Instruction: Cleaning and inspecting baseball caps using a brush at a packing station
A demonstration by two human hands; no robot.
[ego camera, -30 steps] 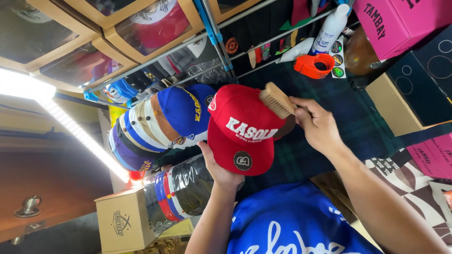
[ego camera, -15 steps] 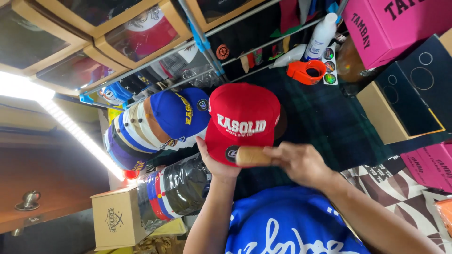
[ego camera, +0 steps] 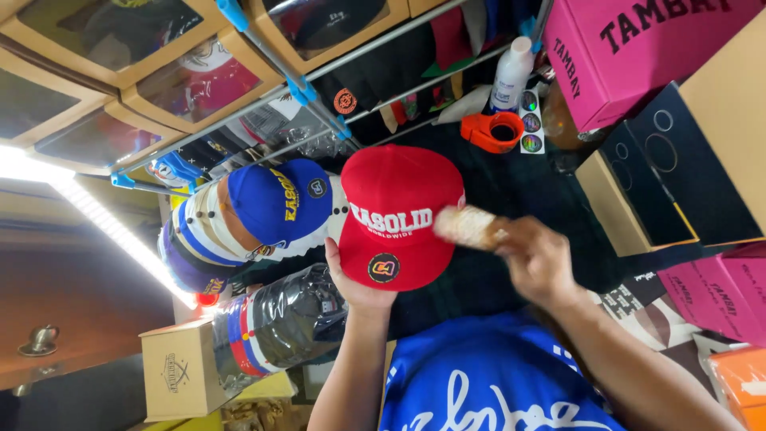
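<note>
Red cap: the red cap [ego camera: 399, 215] is held up over the dark worktop [ego camera: 511, 175], left hand [ego camera: 351, 283] cupping its brim from below, fingers mostly hidden.
Brush: the right hand [ego camera: 542, 259] grips a blurred wooden brush [ego camera: 467, 227] against the cap's front.
Surroundings: stacked caps [ego camera: 239, 227] just beside; orange tape dispenser [ego camera: 495, 132] and white bottle [ego camera: 511, 76] at the far edge.
Room: pink boxes [ego camera: 630, 52] and a black box [ego camera: 678, 175] crowd the right edge.

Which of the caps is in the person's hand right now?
The red cap, held up by the left hand; the blue cap rests on the stack beside it.
</note>
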